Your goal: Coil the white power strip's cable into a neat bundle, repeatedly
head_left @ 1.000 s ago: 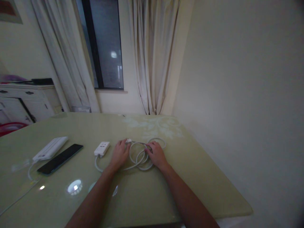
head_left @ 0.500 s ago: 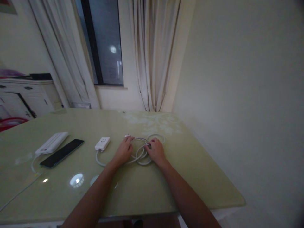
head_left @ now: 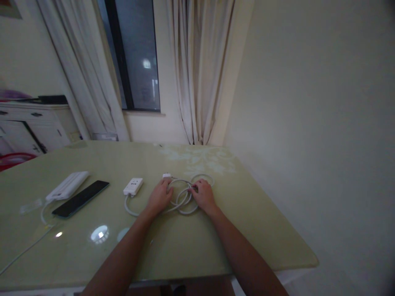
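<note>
A white power cord [head_left: 182,202] lies in loose loops on the table, between and under my hands. My left hand [head_left: 160,195] is closed on the left side of the loops, close behind the cord's plug [head_left: 167,176]. On the right, my right hand [head_left: 203,194] pinches the cord where several strands cross. One end of the cord runs left under my left wrist to a small white socket block [head_left: 133,187], which lies flat with its outlet holes facing up.
A black phone [head_left: 80,199] and a white power strip or power bank [head_left: 68,186] with a thin cable lie on the left of the glossy greenish table [head_left: 262,230]. A wall [head_left: 324,123] borders the right side; curtains [head_left: 202,74] hang behind.
My left hand has shifted slightly down and left, so more of the plug shows. My right hand and the loops are nearly unchanged.
</note>
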`<state>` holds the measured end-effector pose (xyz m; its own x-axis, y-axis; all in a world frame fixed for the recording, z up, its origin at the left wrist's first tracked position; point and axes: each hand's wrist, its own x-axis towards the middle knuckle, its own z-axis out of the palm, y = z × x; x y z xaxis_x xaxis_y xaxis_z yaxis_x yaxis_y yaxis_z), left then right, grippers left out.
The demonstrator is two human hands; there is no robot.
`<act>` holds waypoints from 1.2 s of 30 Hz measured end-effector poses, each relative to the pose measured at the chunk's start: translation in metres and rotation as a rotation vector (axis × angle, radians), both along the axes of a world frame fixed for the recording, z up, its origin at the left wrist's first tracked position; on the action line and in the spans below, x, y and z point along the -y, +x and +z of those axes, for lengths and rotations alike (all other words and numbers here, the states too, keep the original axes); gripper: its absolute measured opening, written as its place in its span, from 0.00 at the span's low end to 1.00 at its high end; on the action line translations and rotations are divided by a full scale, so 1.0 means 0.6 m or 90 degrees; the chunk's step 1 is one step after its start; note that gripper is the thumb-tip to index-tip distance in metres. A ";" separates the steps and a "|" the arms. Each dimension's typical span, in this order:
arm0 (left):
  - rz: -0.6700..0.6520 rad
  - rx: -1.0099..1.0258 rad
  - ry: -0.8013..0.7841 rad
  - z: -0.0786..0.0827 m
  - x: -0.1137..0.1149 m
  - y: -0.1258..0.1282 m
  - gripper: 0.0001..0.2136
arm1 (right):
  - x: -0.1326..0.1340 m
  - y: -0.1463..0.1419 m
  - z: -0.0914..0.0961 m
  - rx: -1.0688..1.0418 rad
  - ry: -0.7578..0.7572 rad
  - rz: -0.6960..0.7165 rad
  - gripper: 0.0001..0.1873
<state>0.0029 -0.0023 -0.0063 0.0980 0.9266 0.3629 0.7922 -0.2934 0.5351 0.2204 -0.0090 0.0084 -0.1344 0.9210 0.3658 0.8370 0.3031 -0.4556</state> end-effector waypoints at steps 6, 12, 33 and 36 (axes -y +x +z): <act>0.033 -0.047 0.065 -0.004 -0.007 -0.004 0.17 | -0.005 -0.001 -0.014 -0.004 0.005 0.013 0.12; 0.094 -0.024 0.006 -0.017 -0.016 -0.018 0.27 | -0.015 0.001 -0.023 -0.061 0.003 0.055 0.09; 0.056 0.077 -0.012 -0.001 -0.012 -0.023 0.18 | -0.005 0.005 -0.008 -0.047 0.069 0.019 0.05; 0.069 0.072 -0.007 0.001 -0.011 -0.023 0.14 | -0.004 0.006 -0.005 -0.046 0.063 0.033 0.06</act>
<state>-0.0107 0.0041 -0.0057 -0.0436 0.9334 0.3563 0.7536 -0.2034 0.6251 0.2240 -0.0068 0.0051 -0.1515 0.8723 0.4649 0.7848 0.3921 -0.4799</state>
